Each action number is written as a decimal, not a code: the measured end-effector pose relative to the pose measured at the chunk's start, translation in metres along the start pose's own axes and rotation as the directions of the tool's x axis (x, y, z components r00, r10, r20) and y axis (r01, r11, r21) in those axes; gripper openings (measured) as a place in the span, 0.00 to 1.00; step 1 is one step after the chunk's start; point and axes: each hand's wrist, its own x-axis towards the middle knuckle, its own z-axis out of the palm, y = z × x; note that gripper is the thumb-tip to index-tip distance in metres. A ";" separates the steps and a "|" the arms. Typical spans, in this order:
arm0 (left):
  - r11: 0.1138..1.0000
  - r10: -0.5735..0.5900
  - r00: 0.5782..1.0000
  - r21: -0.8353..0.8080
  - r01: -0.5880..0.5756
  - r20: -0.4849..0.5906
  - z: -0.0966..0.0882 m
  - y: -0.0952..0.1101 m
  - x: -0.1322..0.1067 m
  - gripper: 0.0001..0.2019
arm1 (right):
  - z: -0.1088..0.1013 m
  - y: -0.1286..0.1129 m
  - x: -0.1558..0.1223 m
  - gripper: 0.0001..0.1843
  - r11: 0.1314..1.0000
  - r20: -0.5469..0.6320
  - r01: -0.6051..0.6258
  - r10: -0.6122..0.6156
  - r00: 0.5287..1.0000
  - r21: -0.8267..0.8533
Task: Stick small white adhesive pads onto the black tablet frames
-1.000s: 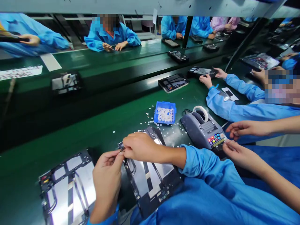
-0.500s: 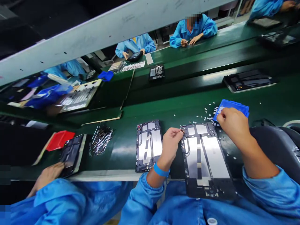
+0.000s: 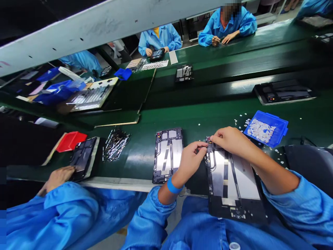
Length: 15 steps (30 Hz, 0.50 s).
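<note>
A black tablet frame with silver panels [image 3: 231, 180] lies in front of me on the green bench. My left hand [image 3: 191, 160] pinches something small at the frame's top left corner. My right hand [image 3: 229, 140] meets it there, fingers pressed together on the same corner. What sits between the fingertips is too small to make out. A second tablet frame [image 3: 168, 154] lies just left of my left hand. A blue tray of small white pieces [image 3: 265, 127] stands to the right, with loose white pieces scattered around it.
A co-worker's hand [image 3: 58, 177] rests on a dark tablet [image 3: 82, 157] at the left, beside a red tray [image 3: 70, 140] and a pile of thin metal parts [image 3: 116, 144]. More tablets ride the conveyor [image 3: 283, 92]. People in blue coats sit across.
My right hand left the blue tray and came back to the frame's top left corner beside my left hand. The view swung left a second ago, away from the tape dispenser.
</note>
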 end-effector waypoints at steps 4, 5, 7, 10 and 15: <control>0.919 0.240 0.963 0.292 -0.265 0.120 -0.024 -0.004 0.006 0.10 | 0.005 0.003 0.007 0.13 0.999 0.003 -0.027 0.027 1.000 -0.043; 0.874 0.281 0.943 0.358 -0.328 0.178 -0.030 -0.003 0.009 0.11 | 0.006 0.003 0.007 0.13 0.998 -0.002 -0.034 0.034 0.999 -0.051; 0.783 0.322 0.901 0.454 -0.426 0.290 -0.038 0.000 0.016 0.12 | 0.006 0.004 0.008 0.14 0.995 -0.038 -0.067 0.064 0.997 -0.074; 0.678 0.329 0.855 0.529 -0.509 0.401 -0.042 0.005 0.026 0.12 | 0.005 0.004 0.009 0.15 0.987 -0.090 -0.121 0.112 0.990 -0.102; 0.620 0.319 0.816 0.545 -0.564 0.482 -0.032 0.002 0.036 0.13 | 0.006 0.002 0.011 0.12 0.992 -0.002 -0.115 0.115 0.993 -0.049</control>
